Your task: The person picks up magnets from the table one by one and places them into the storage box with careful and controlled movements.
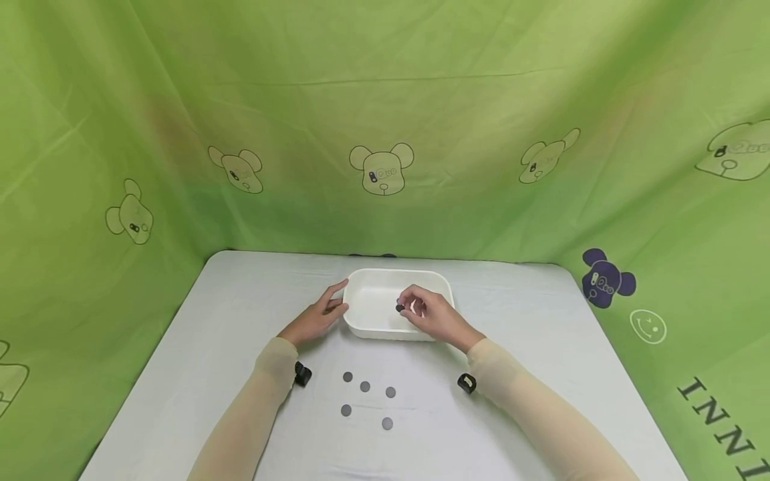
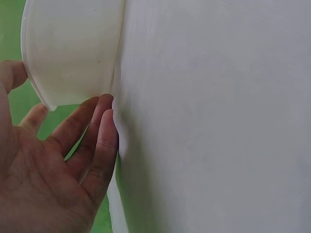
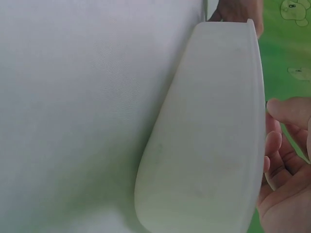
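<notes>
Inspecting the table [image 1: 511,287] finds a white tub [image 1: 373,300] standing upright towards the far edge, with a person's hands at either end of it.

The left hand [image 1: 315,319] is at the tub's left end, fingers extended and spread. In the left wrist view its fingertips touch the end wall, some by the rim, others low by the base; the contact is a light rest, with no fingers curled round the tub.

The right hand [image 1: 436,317] is above the tub's right half, grasping a small dark piece [image 1: 400,308] pinched between thumb and fingers. The piece is over the inside of the tub, near the tub's middle; its exact shape cannot be told. In the right wrist view the side wall and rim hide part of the fingers.

Five grey discs [image 1: 365,386] lie flat on the table on the near side of the tub, between the forearms, apart from one another: three in a slanting row, two nearer the person.

Both arms wear pale sleeves [image 1: 240,414], with a black device [image 1: 303,374] at each wrist. A green curtain [image 1: 385,100] printed with bear heads hangs behind and at both sides.
</notes>
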`<action>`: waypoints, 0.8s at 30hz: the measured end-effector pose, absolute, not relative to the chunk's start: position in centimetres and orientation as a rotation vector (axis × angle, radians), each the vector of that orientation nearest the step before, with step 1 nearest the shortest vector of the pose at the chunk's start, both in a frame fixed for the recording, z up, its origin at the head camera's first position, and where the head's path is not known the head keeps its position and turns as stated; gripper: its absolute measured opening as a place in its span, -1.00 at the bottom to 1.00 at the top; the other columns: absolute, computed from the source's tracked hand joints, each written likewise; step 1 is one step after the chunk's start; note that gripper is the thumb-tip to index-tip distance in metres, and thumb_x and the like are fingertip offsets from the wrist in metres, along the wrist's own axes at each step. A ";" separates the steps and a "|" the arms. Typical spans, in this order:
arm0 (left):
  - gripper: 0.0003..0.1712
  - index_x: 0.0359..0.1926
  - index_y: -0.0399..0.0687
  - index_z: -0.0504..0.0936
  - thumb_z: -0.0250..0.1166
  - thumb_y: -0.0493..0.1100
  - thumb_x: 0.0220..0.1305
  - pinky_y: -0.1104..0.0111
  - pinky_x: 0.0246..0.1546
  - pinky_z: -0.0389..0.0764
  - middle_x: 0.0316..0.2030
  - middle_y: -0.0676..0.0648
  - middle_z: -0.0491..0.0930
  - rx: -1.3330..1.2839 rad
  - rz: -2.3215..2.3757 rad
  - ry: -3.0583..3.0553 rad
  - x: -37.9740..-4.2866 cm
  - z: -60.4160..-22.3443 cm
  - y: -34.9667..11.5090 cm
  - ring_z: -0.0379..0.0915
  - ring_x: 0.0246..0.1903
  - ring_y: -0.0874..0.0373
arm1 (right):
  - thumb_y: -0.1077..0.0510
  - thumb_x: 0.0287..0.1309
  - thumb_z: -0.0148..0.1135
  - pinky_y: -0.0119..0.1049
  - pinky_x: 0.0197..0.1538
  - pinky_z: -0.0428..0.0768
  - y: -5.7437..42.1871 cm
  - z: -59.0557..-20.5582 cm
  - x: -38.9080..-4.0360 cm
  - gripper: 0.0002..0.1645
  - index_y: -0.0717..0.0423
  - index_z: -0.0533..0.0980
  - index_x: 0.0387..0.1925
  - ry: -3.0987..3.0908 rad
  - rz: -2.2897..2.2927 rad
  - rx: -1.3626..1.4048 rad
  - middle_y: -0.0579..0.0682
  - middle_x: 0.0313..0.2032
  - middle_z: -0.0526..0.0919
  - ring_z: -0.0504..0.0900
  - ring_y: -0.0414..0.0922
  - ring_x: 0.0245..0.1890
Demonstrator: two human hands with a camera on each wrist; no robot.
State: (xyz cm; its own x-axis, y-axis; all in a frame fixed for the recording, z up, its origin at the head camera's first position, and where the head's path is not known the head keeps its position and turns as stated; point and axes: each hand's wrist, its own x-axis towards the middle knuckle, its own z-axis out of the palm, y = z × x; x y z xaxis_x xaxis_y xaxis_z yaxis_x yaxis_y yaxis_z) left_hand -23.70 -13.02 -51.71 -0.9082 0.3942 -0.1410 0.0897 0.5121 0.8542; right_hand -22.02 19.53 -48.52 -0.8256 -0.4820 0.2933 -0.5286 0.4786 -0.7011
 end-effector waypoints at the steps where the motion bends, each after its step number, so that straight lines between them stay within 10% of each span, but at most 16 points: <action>1: -0.24 0.68 0.70 -0.01 0.10 0.33 0.63 -0.22 0.59 0.08 0.52 -0.15 0.43 0.403 1.350 2.443 -23.7 -51.7 -13.0 0.26 0.56 -0.18 | 0.32 0.37 0.43 -0.35 -0.20 0.61 19.5 -48.5 -22.1 -0.79 0.07 0.61 -0.06 -2.656 1.296 0.904 -0.12 -0.18 0.71 0.57 -0.22 -0.28; 24: -0.26 0.69 0.67 0.00 0.10 0.21 0.68 -0.22 0.60 0.08 0.52 -0.17 0.44 0.401 1.359 2.447 -23.5 -51.5 -12.9 0.27 0.55 -0.18 | 0.35 0.33 0.41 -0.35 -0.18 0.55 18.8 -49.5 -24.2 -0.82 0.09 0.61 -0.12 -2.831 1.285 0.841 -0.10 -0.28 0.67 0.55 -0.19 -0.31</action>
